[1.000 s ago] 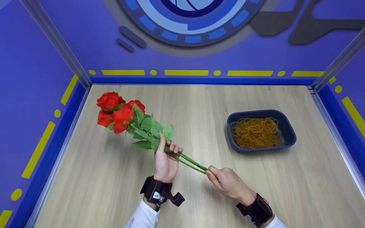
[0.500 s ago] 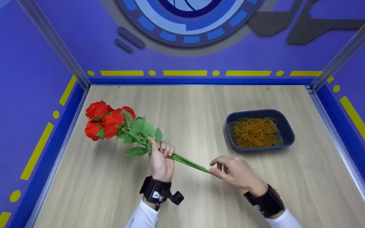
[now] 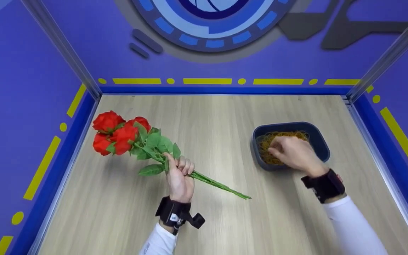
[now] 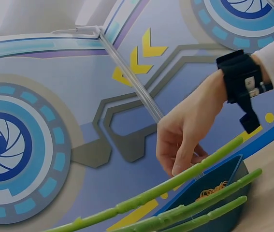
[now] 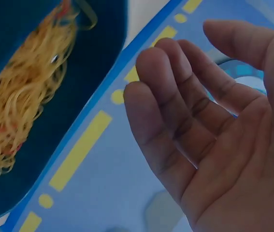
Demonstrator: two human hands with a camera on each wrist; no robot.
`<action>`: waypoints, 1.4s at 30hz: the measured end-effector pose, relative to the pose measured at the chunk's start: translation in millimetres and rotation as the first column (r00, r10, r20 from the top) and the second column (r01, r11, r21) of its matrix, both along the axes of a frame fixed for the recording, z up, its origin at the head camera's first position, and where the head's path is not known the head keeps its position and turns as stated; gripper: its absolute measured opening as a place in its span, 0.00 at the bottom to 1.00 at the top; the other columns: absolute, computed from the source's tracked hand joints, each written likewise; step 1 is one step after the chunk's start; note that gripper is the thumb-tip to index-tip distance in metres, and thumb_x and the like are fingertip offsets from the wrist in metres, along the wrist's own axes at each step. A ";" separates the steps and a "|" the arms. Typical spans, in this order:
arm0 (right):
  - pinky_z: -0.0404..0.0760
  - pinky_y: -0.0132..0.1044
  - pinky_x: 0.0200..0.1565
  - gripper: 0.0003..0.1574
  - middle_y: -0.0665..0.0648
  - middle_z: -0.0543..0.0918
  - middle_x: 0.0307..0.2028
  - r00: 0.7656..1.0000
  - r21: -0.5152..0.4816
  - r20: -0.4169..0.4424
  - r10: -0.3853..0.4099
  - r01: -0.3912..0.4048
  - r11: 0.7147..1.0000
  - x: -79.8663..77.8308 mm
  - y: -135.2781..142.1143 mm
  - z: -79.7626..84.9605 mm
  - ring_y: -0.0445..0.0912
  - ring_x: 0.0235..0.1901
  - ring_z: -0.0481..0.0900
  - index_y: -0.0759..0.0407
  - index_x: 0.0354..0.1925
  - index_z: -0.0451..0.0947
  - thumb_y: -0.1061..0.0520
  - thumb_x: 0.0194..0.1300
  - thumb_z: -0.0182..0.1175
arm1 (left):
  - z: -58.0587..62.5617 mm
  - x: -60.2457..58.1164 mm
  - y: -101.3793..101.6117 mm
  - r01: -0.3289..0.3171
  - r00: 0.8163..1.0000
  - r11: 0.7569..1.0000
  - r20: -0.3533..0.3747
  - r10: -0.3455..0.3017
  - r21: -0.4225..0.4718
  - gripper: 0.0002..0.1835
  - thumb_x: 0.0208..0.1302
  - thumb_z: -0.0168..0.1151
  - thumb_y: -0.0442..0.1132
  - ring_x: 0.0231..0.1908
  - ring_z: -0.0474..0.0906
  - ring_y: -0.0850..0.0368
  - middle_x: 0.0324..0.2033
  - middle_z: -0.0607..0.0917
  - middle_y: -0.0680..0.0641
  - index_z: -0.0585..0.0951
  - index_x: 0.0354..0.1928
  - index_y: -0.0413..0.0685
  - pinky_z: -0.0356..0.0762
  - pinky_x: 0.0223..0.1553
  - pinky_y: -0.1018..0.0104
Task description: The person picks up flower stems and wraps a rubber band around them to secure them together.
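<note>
Several red roses [image 3: 124, 137] with green leaves lie across my left hand [image 3: 181, 179], which grips their stems just below the leaves. The blooms point to the far left, and the bare green stems [image 4: 151, 193] stick out to the right, running across the left wrist view. My right hand [image 3: 294, 152] hovers above a dark blue tub [image 3: 320, 143] of yellowish-brown rubber bands [image 5: 28, 84]. In the right wrist view its fingers [image 5: 168, 116] are loosely bent, the thumb stands apart from them, and nothing is held.
The light wooden table [image 3: 221, 141] is bounded by a blue-purple back wall [image 3: 207, 67] and side walls with yellow dashes. Metal posts [image 3: 384, 60] stand in the far corners. Black camera straps [image 3: 326, 186] wrap both wrists.
My right hand has let go of the stem ends and moved right and away from me, over the tub. The left hand has shifted the roses slightly left and holds them still.
</note>
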State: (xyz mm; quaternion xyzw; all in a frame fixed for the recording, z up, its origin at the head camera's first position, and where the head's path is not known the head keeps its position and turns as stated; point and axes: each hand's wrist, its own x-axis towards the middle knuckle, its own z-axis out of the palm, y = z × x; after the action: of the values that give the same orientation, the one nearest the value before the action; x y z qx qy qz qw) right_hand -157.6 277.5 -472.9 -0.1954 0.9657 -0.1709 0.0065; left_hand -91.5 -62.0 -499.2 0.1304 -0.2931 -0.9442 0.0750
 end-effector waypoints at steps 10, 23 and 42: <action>0.83 0.51 0.40 0.13 0.60 0.91 0.38 0.977 0.002 0.178 -0.115 0.116 0.993 -53.6 35.6 -14.6 0.51 0.34 0.87 0.60 0.47 0.87 0.51 0.75 0.65 | -1.0 0.1 2.0 0.013 1.000 1.000 -0.022 -0.013 -0.023 0.26 0.83 0.29 0.60 0.18 0.52 0.65 0.20 0.50 0.56 0.52 0.24 0.56 0.45 0.29 0.70; 0.83 0.62 0.45 0.17 0.62 0.92 0.42 0.954 0.088 0.241 -0.176 0.159 0.983 -76.0 38.7 -43.3 0.57 0.40 0.88 0.60 0.44 0.89 0.47 0.71 0.68 | 0.6 -0.8 3.2 0.003 1.000 1.000 -0.024 -0.002 0.020 0.25 0.83 0.30 0.60 0.19 0.51 0.64 0.21 0.50 0.55 0.53 0.25 0.56 0.43 0.30 0.68; 0.73 0.40 0.34 0.08 0.58 0.91 0.36 0.987 -0.109 0.083 -0.139 0.147 0.983 -52.4 46.8 -18.8 0.48 0.30 0.82 0.54 0.42 0.87 0.52 0.74 0.67 | 5.6 -8.0 -3.3 -0.043 0.999 0.997 -0.027 0.045 0.058 0.25 0.83 0.29 0.59 0.18 0.55 0.65 0.18 0.55 0.57 0.56 0.26 0.55 0.47 0.29 0.71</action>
State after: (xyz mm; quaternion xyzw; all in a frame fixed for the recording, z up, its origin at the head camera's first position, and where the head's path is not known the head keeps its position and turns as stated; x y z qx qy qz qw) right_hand -210.0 324.3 -491.7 -0.1190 0.9649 -0.2333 0.0191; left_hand -99.5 -65.4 -493.6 0.1254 -0.2616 -0.9522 0.0961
